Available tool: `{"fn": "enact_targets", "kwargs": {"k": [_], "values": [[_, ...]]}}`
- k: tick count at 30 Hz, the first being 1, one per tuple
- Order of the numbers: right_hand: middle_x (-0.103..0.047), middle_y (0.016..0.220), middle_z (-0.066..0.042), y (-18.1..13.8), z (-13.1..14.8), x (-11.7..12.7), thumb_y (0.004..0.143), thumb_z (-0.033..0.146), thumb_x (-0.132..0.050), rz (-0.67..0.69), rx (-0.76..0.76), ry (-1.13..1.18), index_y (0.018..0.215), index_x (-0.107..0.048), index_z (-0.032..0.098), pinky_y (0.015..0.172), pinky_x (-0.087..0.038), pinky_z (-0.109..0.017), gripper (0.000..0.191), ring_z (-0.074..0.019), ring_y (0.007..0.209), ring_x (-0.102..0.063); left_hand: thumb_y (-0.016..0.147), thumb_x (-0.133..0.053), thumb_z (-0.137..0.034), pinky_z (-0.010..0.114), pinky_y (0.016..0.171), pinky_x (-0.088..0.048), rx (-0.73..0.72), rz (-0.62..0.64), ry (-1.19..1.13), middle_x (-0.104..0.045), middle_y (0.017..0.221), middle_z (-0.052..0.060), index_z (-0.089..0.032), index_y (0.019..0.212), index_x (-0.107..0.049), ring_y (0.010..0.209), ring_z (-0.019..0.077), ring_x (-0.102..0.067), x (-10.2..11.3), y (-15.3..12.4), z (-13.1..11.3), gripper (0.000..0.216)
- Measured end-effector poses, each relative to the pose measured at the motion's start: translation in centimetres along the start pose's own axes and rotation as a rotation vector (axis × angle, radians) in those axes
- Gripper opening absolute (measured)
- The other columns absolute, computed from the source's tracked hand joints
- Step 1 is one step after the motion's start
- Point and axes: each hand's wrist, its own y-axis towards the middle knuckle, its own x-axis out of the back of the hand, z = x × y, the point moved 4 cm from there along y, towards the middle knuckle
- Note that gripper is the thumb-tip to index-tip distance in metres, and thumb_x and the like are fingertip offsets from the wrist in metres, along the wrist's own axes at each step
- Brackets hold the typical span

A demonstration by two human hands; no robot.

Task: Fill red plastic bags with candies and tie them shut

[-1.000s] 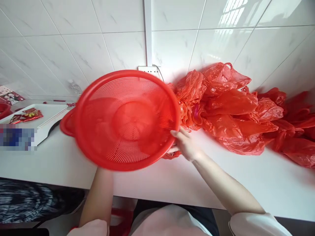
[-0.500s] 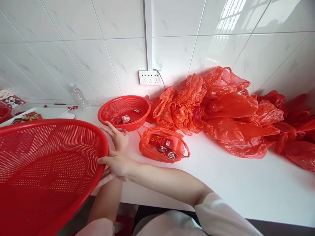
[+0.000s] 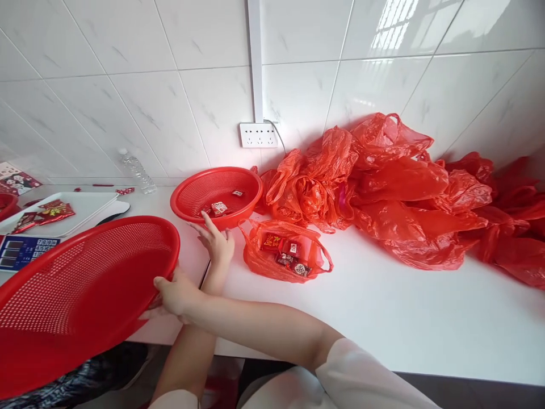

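Large red basket (image 3: 106, 295) is at the left of my view, tilted with its inside toward me and reaching past the front edge of the table (image 3: 383, 324). My right hand (image 3: 176, 295) is closed on its right rim, thumb over the inside; I judge that grip suits something so wide. To get there, my right forearm (image 3: 255, 318) lies across my left forearm (image 3: 187, 358). My left hand (image 3: 218, 244) has its fingers spread and holds nothing, up near the small red basket (image 3: 191, 196); from this angle I can't tell whether a fingertip touches it. Small packets (image 3: 219, 208) lie inside. Just beside, a red plastic bag (image 3: 255, 258) sits mouth up, probably so its contents don't spill. Behind it, more red bags (image 3: 395, 182) are heaped along the wall (image 3: 298, 96).
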Motion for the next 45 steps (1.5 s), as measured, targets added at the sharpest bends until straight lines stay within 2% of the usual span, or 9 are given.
{"fn": "enact_targets", "kwargs": {"k": [6,9,11,18,22,30,36,41,45], "values": [[-0.065,0.092,-0.002,-6.2,3.6,2.6,0.081,0.02,-0.071,-0.099,0.059,-0.128,0.119,-0.059,0.024,0.091,-0.058,-0.043,0.041,-0.0222,0.098,-0.069,0.096,-0.047,-0.033,0.054,0.118,-0.011,-0.096,-0.097,0.192,-0.017,0.162,0.016,-0.019,0.13,-0.051,0.15,0.0332,-0.016,2.1,-0.9,-1.8,0.037],[-0.067,0.113,-0.005,-12.9,7.6,5.1,0.088,0.025,-0.062,-0.088,0.382,-0.57,0.108,-0.067,0.025,0.096,-0.053,-0.039,0.02,-0.0217,0.107,-0.066,0.095,-0.049,-0.04,0.041,0.102,-0.037,-0.107,-0.022,0.199,-0.065,0.115,0.012,-0.021,0.097,-0.063,0.114,0.028,-0.057,2.0,-0.7,-1.8,0.024],[-0.066,0.118,-0.006,-17.5,9.3,7.5,0.094,0.024,-0.053,-0.14,0.546,-0.771,0.107,-0.069,0.025,0.096,-0.052,-0.035,0.02,-0.0195,0.109,-0.065,0.094,-0.047,-0.048,0.036,0.084,-0.043,-0.006,0.071,0.185,-0.067,0.081,0.008,-0.021,0.082,-0.063,0.087,0.0256,-0.062,1.2,-0.3,-1.0,0.033],[-0.022,0.161,-0.006,-28.6,7.0,19.6,0.091,0.034,-0.06,-1.164,0.75,-1.118,0.11,-0.074,0.032,0.113,-0.026,-0.068,0.023,-0.0391,0.15,-0.017,0.072,-0.074,-0.047,0.034,0.08,-0.044,0.213,0.193,-0.311,-0.066,0.079,0.004,-0.019,0.075,-0.067,0.082,0.0219,-0.059,-2.4,-0.3,0.0,0.029],[-0.053,0.14,-0.014,-29.1,6.6,23.9,0.093,0.045,-0.057,-1.003,0.51,-0.869,0.13,-0.064,0.027,0.107,-0.042,-0.06,0.042,-0.0328,0.135,-0.047,0.077,-0.069,-0.041,0.033,0.082,-0.05,0.219,0.194,-0.521,-0.069,0.084,0.003,-0.016,0.084,-0.067,0.085,0.019,-0.064,-2.6,0.5,-2.6,0.026],[-0.056,0.139,-0.007,-31.6,20.6,20.8,0.091,0.036,-0.063,-0.994,1.072,-0.882,0.133,-0.059,0.031,0.109,-0.045,-0.049,0.042,-0.0262,0.133,-0.05,0.078,-0.072,-0.038,0.037,0.098,-0.051,-0.15,0.195,-1.012,-0.072,0.111,0.005,-0.021,0.094,-0.071,0.11,0.0226,-0.066,3.8,4.5,-14.9,0.023],[-0.067,0.117,-0.007,-29.6,25.3,14.8,0.097,0.026,-0.053,-0.637,1.112,-1.194,0.112,-0.066,0.025,0.105,-0.047,-0.045,0.019,-0.0241,0.12,-0.06,0.078,-0.076,-0.032,0.04,0.087,-0.057,-0.288,0.815,-0.794,-0.069,0.105,0.005,-0.032,0.141,-0.048,0.096,0.0226,-0.069,1.7,0.2,-19.7,0.069],[-0.067,0.117,-0.004,-26.7,24.6,12.1,0.099,0.015,-0.043,-0.201,1.049,-1.519,0.127,-0.056,0.026,0.106,-0.046,-0.045,0.033,-0.0196,0.109,-0.063,0.086,-0.066,-0.03,0.026,0.062,-0.051,-0.295,0.999,-0.627,-0.061,0.075,0.001,-0.02,0.095,-0.066,0.069,0.0131,-0.06,-1.9,-3.8,-19.9,0.013],[-0.064,0.118,-0.006,-26.3,24.8,14.0,0.098,0.022,-0.052,-0.291,1.064,-1.289,0.127,-0.056,0.024,0.098,-0.052,-0.039,0.03,-0.0186,0.108,-0.062,0.098,-0.047,-0.044,0.021,0.044,-0.033,-0.098,1.088,-0.789,-0.042,0.053,-0.005,-0.018,0.078,-0.057,0.045,0.0065,-0.04,-2.6,-4.1,-19.6,0.035]]}}
